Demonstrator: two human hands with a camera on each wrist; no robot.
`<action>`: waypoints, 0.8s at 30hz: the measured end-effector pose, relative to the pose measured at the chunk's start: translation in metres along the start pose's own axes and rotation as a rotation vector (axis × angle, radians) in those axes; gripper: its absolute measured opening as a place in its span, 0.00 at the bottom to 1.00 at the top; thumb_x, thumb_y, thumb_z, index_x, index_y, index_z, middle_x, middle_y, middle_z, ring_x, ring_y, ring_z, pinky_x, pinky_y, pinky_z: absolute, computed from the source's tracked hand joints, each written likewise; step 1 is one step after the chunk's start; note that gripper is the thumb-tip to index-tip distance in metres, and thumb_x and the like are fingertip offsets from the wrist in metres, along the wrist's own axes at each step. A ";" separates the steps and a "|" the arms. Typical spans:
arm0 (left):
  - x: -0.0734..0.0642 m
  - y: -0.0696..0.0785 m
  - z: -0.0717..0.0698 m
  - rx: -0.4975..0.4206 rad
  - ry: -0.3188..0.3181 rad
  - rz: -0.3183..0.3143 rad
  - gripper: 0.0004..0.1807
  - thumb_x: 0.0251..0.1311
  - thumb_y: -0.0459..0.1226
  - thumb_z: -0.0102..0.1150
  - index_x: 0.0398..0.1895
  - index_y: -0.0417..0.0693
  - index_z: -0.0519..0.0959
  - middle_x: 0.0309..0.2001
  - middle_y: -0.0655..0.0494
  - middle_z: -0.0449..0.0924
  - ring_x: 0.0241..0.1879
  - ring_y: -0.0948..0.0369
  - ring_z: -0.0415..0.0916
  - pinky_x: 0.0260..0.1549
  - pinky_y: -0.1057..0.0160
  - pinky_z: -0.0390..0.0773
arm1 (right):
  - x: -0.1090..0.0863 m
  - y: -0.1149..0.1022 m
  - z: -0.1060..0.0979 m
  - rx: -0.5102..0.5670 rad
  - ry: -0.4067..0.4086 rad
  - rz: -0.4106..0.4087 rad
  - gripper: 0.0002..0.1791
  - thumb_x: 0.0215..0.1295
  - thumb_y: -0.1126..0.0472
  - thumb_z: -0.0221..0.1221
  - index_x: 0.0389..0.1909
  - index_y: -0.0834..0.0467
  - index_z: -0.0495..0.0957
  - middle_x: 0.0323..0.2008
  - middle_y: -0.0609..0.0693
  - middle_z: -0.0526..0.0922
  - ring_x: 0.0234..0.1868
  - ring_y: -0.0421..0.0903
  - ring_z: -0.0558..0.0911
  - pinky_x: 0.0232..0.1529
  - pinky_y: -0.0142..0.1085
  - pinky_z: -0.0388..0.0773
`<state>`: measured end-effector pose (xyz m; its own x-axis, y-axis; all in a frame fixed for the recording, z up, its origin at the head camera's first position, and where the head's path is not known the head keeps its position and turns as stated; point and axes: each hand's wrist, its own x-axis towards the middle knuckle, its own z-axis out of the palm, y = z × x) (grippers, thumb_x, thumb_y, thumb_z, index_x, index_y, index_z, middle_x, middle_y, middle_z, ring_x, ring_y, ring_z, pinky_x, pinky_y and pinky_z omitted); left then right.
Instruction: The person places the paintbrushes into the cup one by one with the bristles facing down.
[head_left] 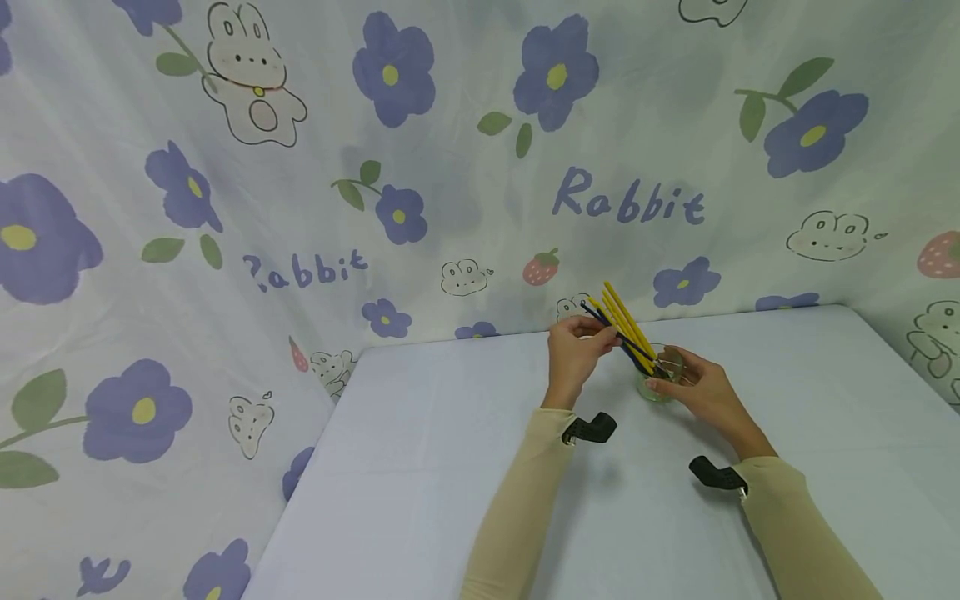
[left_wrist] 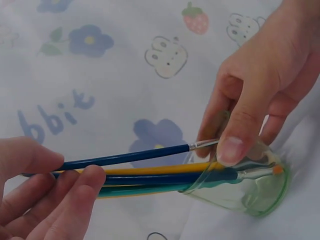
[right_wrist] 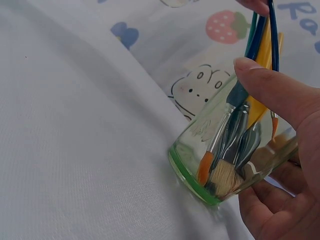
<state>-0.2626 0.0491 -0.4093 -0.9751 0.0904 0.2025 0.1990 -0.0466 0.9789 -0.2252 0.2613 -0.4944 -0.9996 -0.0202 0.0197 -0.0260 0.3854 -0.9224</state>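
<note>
My left hand (head_left: 573, 357) pinches a thin dark blue paintbrush (left_wrist: 130, 156) by its handle, between thumb and fingers. The brush's metal ferrule points toward the glass mouth, and its orange bristles (right_wrist: 274, 129) show in the right wrist view. A clear, green-tinted glass (right_wrist: 192, 179) is held in my right hand (head_left: 712, 392), tilted, with the thumb at its rim. Inside it lean several more paintbrushes (left_wrist: 200, 178), bristles down, some blue or teal, along with yellow sticks (head_left: 626, 323) whose lower ends cannot be made out. The left fingers also lie close against other handles.
A white cloth covers the table (head_left: 420, 450). Behind it hangs a pale curtain (head_left: 465, 150) printed with purple flowers, rabbits and strawberries. Black wrist mounts (head_left: 592, 427) sit on both sleeves.
</note>
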 end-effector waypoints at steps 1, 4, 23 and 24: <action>0.000 -0.001 0.000 0.002 -0.001 -0.001 0.05 0.60 0.29 0.71 0.36 0.38 0.84 0.31 0.57 0.84 0.31 0.62 0.89 0.39 0.65 0.90 | 0.000 0.000 0.000 0.003 -0.001 0.004 0.53 0.62 0.39 0.70 0.80 0.57 0.57 0.73 0.63 0.71 0.76 0.64 0.68 0.75 0.61 0.66; -0.001 -0.002 0.001 -0.001 -0.005 -0.007 0.04 0.59 0.29 0.71 0.36 0.39 0.84 0.31 0.58 0.84 0.30 0.64 0.88 0.38 0.65 0.90 | 0.000 0.000 0.000 0.005 -0.003 0.012 0.53 0.62 0.39 0.70 0.81 0.57 0.57 0.74 0.63 0.71 0.77 0.64 0.67 0.75 0.62 0.66; -0.006 -0.005 -0.005 0.012 0.005 -0.024 0.04 0.60 0.28 0.70 0.36 0.37 0.84 0.30 0.56 0.84 0.30 0.59 0.90 0.39 0.64 0.90 | 0.001 0.000 0.000 0.008 -0.008 0.009 0.52 0.63 0.42 0.70 0.81 0.56 0.56 0.75 0.63 0.69 0.77 0.65 0.67 0.75 0.63 0.66; -0.006 -0.005 -0.006 0.010 0.008 -0.025 0.04 0.60 0.28 0.70 0.35 0.38 0.84 0.30 0.56 0.84 0.30 0.59 0.90 0.39 0.64 0.90 | 0.001 0.000 0.000 0.006 -0.008 0.009 0.52 0.63 0.41 0.70 0.81 0.56 0.56 0.75 0.63 0.69 0.77 0.65 0.67 0.75 0.63 0.66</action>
<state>-0.2587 0.0424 -0.4154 -0.9805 0.0839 0.1776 0.1753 -0.0342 0.9839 -0.2262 0.2613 -0.4948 -0.9997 -0.0242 0.0088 -0.0173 0.3799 -0.9248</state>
